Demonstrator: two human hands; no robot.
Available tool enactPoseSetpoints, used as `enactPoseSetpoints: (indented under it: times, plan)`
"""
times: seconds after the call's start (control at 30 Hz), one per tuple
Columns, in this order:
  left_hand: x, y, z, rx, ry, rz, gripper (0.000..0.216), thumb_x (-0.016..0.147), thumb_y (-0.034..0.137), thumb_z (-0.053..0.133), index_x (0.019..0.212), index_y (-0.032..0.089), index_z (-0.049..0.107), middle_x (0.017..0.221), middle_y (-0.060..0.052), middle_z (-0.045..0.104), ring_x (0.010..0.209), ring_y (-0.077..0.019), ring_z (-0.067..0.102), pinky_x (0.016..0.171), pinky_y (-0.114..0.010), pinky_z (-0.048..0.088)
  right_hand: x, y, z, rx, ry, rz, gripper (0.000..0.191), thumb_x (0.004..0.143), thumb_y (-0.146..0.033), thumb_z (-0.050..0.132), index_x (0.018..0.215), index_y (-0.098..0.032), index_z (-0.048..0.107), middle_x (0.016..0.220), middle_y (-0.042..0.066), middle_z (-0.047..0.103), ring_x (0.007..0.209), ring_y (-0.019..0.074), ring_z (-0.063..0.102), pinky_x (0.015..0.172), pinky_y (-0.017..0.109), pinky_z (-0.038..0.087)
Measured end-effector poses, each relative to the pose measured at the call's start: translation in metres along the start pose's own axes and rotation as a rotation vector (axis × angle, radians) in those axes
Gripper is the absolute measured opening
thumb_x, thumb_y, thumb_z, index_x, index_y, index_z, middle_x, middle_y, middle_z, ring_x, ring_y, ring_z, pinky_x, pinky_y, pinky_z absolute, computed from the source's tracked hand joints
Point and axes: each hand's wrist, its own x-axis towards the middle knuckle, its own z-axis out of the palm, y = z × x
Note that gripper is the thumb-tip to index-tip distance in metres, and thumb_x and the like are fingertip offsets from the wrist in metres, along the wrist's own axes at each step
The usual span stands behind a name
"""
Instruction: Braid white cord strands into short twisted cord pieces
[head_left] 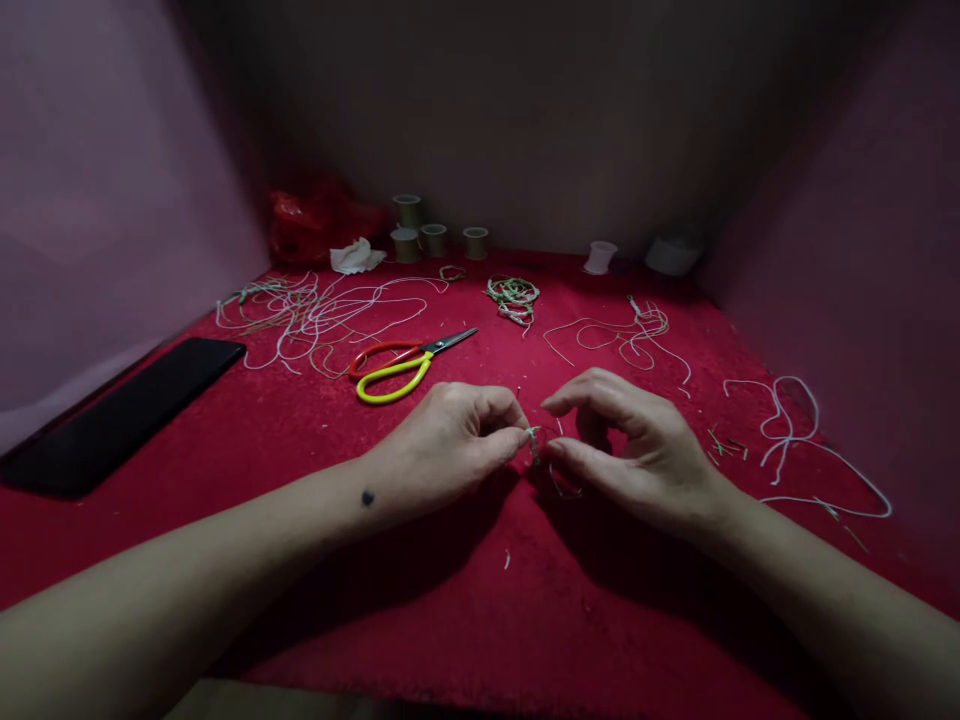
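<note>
Between thumb and forefinger, my left hand point(461, 440) pinches a small braided cord piece point(534, 445), pale green and white, with thin loose ends. Just to its right is my right hand point(626, 440), its thumb and forefinger apart and curved around the cord's end without visibly gripping it. A thin cord loop point(564, 485) hangs below the right fingertips. Beyond my left hand lie scissors point(394, 375) with one red and one yellow handle, blades pointing right and away.
Loose cords point(322, 315) tangle at back left near a black phone point(127, 410). Knotted green cord point(514, 298) lies centrally. Thread spools point(433, 240), a red plastic bag point(315, 220) and crumpled tissue point(357, 256) line the back. More white cord point(795, 440) and clippings lie right.
</note>
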Motion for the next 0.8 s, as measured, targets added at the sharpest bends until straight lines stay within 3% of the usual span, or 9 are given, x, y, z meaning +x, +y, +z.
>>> enactPoseSetpoints:
  times: [0.13,0.43,0.63,0.73,0.8]
  plan:
    - [-0.001,0.000,0.004,0.099,0.056,0.126,0.013,0.078,0.018,0.053,0.072,0.013,0.063,0.057,0.003,0.053,0.052,-0.0057,0.044,0.047,-0.016,0.033,-0.004,-0.001,0.008,-0.067,-0.046,-0.031,0.006,0.078,-0.013,0.059,0.082,-0.012,0.063,0.071,0.002,0.056,0.059,0.0090,0.048,0.055,0.023,0.040]
    - [-0.005,-0.008,0.008,0.327,0.186,0.399,0.013,0.081,0.017,0.051,0.077,0.013,0.064,0.060,0.002,0.060,0.053,-0.0062,0.050,0.053,-0.018,0.036,-0.004,0.000,0.012,-0.132,-0.003,-0.027,0.007,0.077,-0.009,0.056,0.076,-0.016,0.058,0.067,0.000,0.057,0.058,0.0080,0.050,0.055,0.020,0.040]
    - [-0.006,-0.009,0.010,0.376,0.191,0.391,0.013,0.083,0.022,0.051,0.077,0.016,0.061,0.060,0.002,0.061,0.053,-0.0066,0.052,0.053,-0.018,0.037,-0.008,-0.001,0.016,-0.207,0.035,-0.079,0.008,0.081,-0.014,0.051,0.076,-0.018,0.056,0.067,0.001,0.058,0.058,0.0098,0.051,0.056,0.022,0.040]
    - [-0.008,-0.012,0.010,0.492,0.236,0.483,0.015,0.084,0.020,0.048,0.077,0.015,0.060,0.059,0.003,0.060,0.052,-0.0059,0.051,0.052,-0.018,0.036,-0.009,-0.004,0.015,-0.072,0.032,0.032,0.006,0.077,-0.014,0.054,0.074,-0.018,0.056,0.063,-0.001,0.057,0.054,0.0086,0.049,0.054,0.022,0.039]
    - [-0.010,-0.014,0.009,0.650,0.305,0.611,0.019,0.086,0.020,0.046,0.073,0.015,0.059,0.057,0.002,0.058,0.049,-0.0065,0.048,0.048,-0.021,0.032,-0.007,-0.007,0.014,0.176,-0.039,0.238,0.003,0.076,-0.017,0.057,0.073,-0.017,0.056,0.060,-0.001,0.057,0.050,0.0077,0.048,0.048,0.021,0.038]
